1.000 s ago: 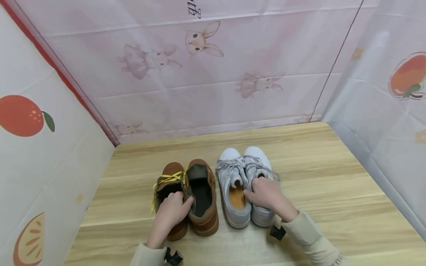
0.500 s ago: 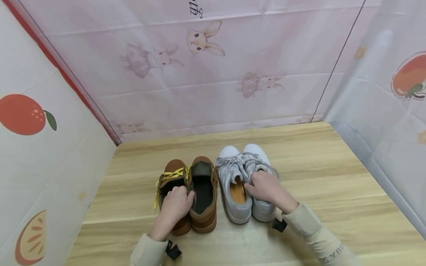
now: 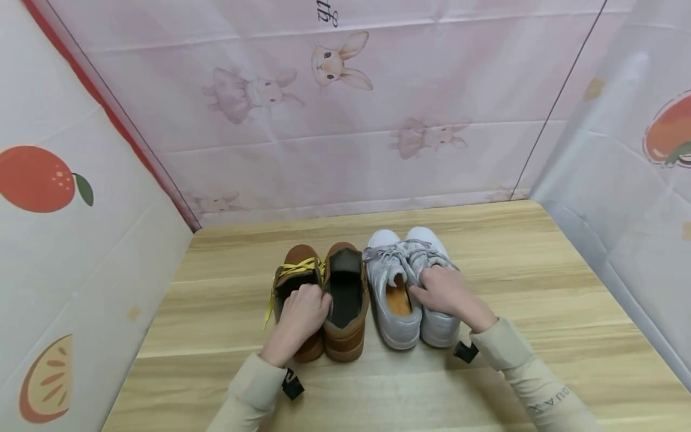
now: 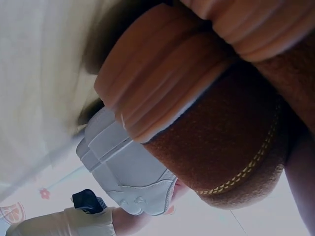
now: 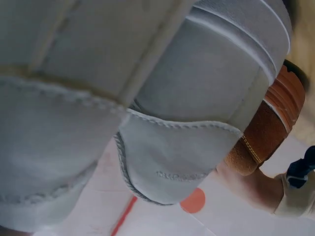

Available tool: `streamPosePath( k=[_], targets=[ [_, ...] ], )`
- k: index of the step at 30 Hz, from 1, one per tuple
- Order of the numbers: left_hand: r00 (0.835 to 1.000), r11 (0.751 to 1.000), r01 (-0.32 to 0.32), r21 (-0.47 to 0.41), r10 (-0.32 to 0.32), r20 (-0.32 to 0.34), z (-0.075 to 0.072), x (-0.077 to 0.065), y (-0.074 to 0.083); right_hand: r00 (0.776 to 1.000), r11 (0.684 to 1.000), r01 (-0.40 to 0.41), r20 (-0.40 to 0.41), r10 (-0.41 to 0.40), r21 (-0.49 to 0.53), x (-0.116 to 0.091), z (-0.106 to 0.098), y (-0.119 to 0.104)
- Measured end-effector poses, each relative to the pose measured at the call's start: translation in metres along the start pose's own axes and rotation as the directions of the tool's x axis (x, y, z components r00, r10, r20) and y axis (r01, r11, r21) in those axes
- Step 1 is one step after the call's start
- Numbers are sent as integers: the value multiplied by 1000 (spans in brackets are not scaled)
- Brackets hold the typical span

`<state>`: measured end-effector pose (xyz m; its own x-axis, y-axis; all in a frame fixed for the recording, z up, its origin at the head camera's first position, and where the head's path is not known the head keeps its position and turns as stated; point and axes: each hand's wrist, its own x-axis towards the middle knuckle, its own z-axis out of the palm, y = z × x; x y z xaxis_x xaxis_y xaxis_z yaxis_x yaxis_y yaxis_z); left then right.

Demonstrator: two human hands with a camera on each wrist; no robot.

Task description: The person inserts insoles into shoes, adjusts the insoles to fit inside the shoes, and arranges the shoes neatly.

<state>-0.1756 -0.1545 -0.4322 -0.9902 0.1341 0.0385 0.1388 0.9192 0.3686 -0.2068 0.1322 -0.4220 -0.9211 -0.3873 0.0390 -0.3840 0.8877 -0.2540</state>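
Note:
Two brown shoes with yellow laces, the left one (image 3: pixel 300 257) and the right one (image 3: pixel 345 303), stand side by side in the head view. My left hand (image 3: pixel 305 307) grips their adjoining sides, fingers in the left opening and thumb at the right one. Beside them is a pair of white-grey sneakers, the left one (image 3: pixel 399 330) with an orange insole and the right one (image 3: pixel 439 331). With my right hand (image 3: pixel 444 291) I hold the sneakers' adjoining sides, fingers hidden in the right one. The wrist views show a brown heel (image 4: pixel 226 142) and a sneaker heel (image 5: pixel 182 152) up close.
The shoes are on a light wooden tabletop (image 3: pixel 227 360). A pink rabbit-print sheet (image 3: pixel 335 150) hangs behind it, with fruit-print sheets at the left (image 3: pixel 108 252) and right (image 3: pixel 621 180). Black wrist cameras (image 3: pixel 293 385) sit below beige sleeves (image 3: pixel 258 384).
Both pairs have moved away toward the back sheet and a little to the right, with the hands still gripping them. The brown toes are closer to the sneakers. The head view has shifted slightly.

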Motion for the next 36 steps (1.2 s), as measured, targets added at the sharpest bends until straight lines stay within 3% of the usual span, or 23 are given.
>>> streamPosePath(
  k=[6,14,20,23,36],
  targets=[
    [1000,1000,-28,9,28,-12,4,17,12,1000,1000,14,-12,-14,-11,1,-4,21],
    [1000,999,-24,-30,24,1,12,24,17,997,999,-43,62,43,-1,2,-2,26],
    [996,992,73,-103,-68,52,12,28,15,980,998,-41,194,49,-44,3,-6,25],
    [991,982,118,-148,-106,87,13,30,14,975,998,-38,217,49,-54,4,-8,26],
    [988,979,145,-146,-135,72,14,31,12,970,998,-57,238,57,-6,6,-7,27]
  ],
)
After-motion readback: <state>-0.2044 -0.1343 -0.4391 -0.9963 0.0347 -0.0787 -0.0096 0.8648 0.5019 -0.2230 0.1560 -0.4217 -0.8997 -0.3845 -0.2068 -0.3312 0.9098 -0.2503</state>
